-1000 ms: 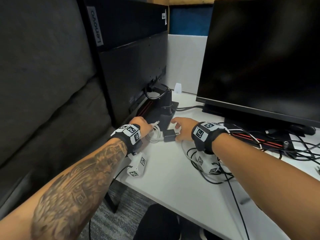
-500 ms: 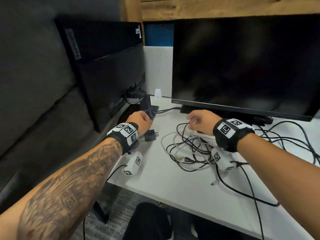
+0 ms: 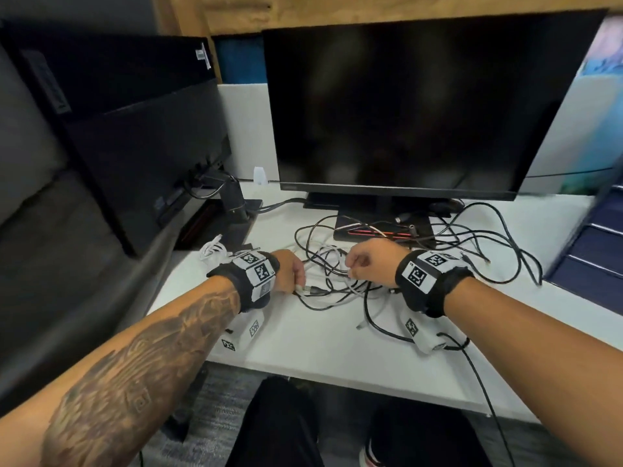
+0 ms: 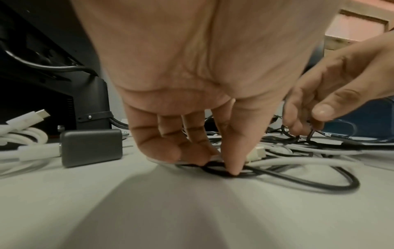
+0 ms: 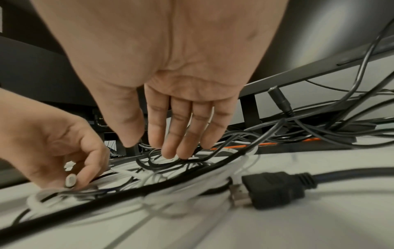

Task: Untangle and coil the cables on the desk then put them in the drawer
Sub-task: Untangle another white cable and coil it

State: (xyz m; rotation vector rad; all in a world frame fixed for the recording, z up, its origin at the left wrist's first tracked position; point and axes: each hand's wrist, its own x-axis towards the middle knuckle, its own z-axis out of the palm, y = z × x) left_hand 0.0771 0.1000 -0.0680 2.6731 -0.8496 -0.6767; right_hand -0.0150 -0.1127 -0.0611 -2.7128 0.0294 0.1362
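A hard pull now would likely cinch the knot tighter, since black and white strands cross between both hands; it could also drag the charger (image 4: 91, 148) or tug leads running to the monitor (image 3: 397, 109). The tangle (image 3: 332, 274) lies on the counter (image 3: 323, 345) directly between the hands, spreading beyond the right one. The left hand (image 3: 286, 269) pinches a strand at its near edge. The right hand (image 3: 369, 261) has fingers curled among black strands; a firm hold I cannot tell.
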